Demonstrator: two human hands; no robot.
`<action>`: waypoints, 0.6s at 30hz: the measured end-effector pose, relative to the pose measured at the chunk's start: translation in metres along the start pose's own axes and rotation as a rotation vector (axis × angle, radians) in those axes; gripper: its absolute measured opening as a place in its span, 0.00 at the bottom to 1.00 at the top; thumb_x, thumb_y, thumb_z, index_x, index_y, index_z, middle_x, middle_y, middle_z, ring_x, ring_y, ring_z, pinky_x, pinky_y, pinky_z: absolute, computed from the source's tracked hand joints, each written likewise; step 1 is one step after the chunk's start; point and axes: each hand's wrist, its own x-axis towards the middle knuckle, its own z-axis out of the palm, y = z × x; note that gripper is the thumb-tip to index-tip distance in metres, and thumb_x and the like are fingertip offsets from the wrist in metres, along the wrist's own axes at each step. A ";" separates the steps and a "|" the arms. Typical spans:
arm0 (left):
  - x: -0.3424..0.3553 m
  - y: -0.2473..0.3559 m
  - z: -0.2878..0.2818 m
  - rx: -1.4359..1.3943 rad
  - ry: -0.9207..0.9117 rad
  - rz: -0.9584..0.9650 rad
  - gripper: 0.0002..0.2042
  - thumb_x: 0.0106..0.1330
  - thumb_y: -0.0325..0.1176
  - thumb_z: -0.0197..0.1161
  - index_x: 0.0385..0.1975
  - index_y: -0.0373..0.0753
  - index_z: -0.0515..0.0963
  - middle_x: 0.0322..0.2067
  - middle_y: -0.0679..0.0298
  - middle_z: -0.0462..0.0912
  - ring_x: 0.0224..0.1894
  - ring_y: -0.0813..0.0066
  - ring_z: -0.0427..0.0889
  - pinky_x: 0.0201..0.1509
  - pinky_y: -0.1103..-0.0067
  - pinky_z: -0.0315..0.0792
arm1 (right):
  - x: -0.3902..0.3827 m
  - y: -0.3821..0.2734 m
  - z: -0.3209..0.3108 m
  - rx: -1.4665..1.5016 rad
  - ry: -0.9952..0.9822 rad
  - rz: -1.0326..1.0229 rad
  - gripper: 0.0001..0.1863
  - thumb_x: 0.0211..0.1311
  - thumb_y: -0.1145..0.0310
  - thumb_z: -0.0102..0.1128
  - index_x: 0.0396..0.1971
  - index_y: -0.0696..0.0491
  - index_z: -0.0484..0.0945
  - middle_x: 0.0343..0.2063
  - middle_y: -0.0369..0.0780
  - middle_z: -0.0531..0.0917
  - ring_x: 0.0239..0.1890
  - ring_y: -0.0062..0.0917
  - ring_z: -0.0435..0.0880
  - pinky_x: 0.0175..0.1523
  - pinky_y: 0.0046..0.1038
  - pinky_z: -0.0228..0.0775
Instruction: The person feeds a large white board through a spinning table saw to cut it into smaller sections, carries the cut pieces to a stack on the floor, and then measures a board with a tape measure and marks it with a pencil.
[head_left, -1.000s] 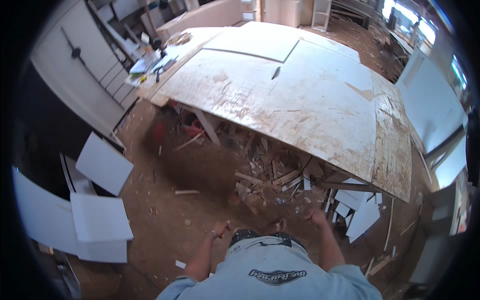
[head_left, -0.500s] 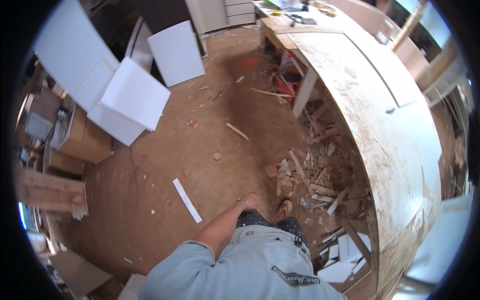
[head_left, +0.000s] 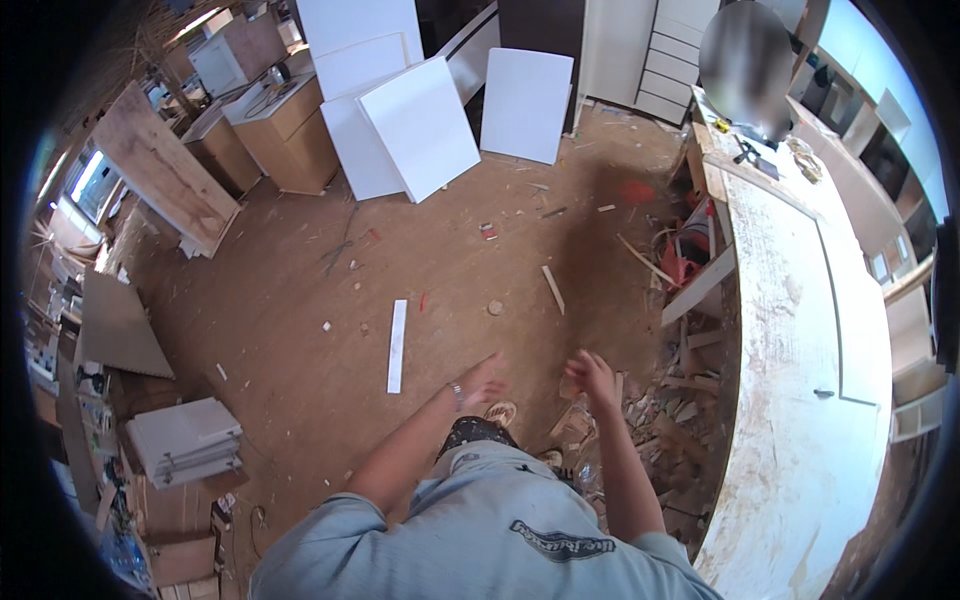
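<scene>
My left hand (head_left: pixel 482 383), with a bracelet or watch at the wrist, hangs in front of my body over the brown floor. Its fingers are apart and hold nothing. To its right my right hand (head_left: pixel 593 380) is held out with loosely bent fingers and nothing visible in them. A narrow white strip (head_left: pixel 398 347) lies on the floor left of my left hand, apart from it. Beyond my hands lies a thin wooden stick (head_left: pixel 554 290). Below and beside my right hand is a heap of wood scraps (head_left: pixel 655 440).
A long white-topped workbench (head_left: pixel 780 400) runs along my right, with tools at its far end near a blurred person (head_left: pixel 745 70). White panels (head_left: pixel 420 130) lean at the back. Brown cabinets (head_left: pixel 285 130) and a wooden board (head_left: pixel 165 165) stand left, above stacked white panels (head_left: pixel 185 440).
My view has swung left, so the workbench appears farther right and the stacked panels have come in. My right hand has come into view, and my left hand is raised in front of me.
</scene>
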 end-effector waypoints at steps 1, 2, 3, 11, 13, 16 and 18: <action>-0.020 0.020 0.047 -0.133 0.002 0.008 0.40 0.67 0.75 0.47 0.69 0.50 0.66 0.52 0.48 0.76 0.50 0.59 0.78 0.54 0.63 0.73 | 0.005 -0.005 0.038 -0.226 0.028 -0.265 0.22 0.74 0.56 0.56 0.59 0.55 0.76 0.46 0.47 0.86 0.44 0.37 0.86 0.48 0.33 0.76; -0.033 0.035 0.078 -0.261 0.009 0.014 0.41 0.67 0.75 0.46 0.71 0.51 0.63 0.59 0.44 0.72 0.57 0.55 0.75 0.61 0.60 0.71 | 0.006 -0.004 0.074 -0.441 0.059 -0.529 0.24 0.75 0.55 0.54 0.60 0.57 0.76 0.48 0.49 0.85 0.49 0.39 0.85 0.53 0.36 0.75; -0.039 0.036 0.091 -0.449 -0.018 0.074 0.41 0.67 0.74 0.46 0.69 0.48 0.64 0.58 0.44 0.73 0.56 0.54 0.76 0.61 0.59 0.71 | -0.011 -0.011 0.115 -0.524 -0.011 -0.488 0.25 0.74 0.55 0.55 0.61 0.57 0.75 0.51 0.51 0.84 0.53 0.43 0.83 0.59 0.38 0.72; -0.045 0.178 0.020 -1.119 0.002 0.821 0.28 0.73 0.60 0.53 0.48 0.35 0.74 0.49 0.58 0.81 0.53 0.62 0.81 0.54 0.66 0.79 | -0.071 -0.083 0.102 -0.718 -0.677 -0.597 0.30 0.77 0.50 0.52 0.64 0.60 0.72 0.57 0.52 0.81 0.45 0.36 0.88 0.52 0.33 0.78; -0.060 0.247 0.073 -0.939 0.074 0.837 0.23 0.78 0.54 0.47 0.48 0.38 0.75 0.42 0.62 0.84 0.47 0.69 0.83 0.53 0.73 0.76 | -0.005 -0.074 0.057 -0.758 -0.797 -0.053 0.31 0.77 0.50 0.51 0.63 0.63 0.72 0.51 0.50 0.85 0.41 0.32 0.88 0.50 0.32 0.80; -0.033 0.285 0.130 -0.525 0.227 0.925 0.19 0.78 0.50 0.49 0.47 0.39 0.77 0.43 0.62 0.83 0.47 0.71 0.82 0.55 0.75 0.72 | 0.059 -0.071 0.015 -0.192 -0.582 0.007 0.27 0.78 0.51 0.50 0.58 0.61 0.75 0.42 0.44 0.88 0.40 0.30 0.88 0.49 0.32 0.80; 0.028 0.274 0.156 -0.232 0.144 0.941 0.16 0.77 0.46 0.52 0.45 0.40 0.78 0.44 0.63 0.83 0.47 0.71 0.80 0.58 0.74 0.70 | 0.088 -0.104 0.007 0.116 -0.376 0.033 0.22 0.78 0.54 0.50 0.54 0.58 0.77 0.38 0.43 0.88 0.39 0.31 0.87 0.49 0.31 0.80</action>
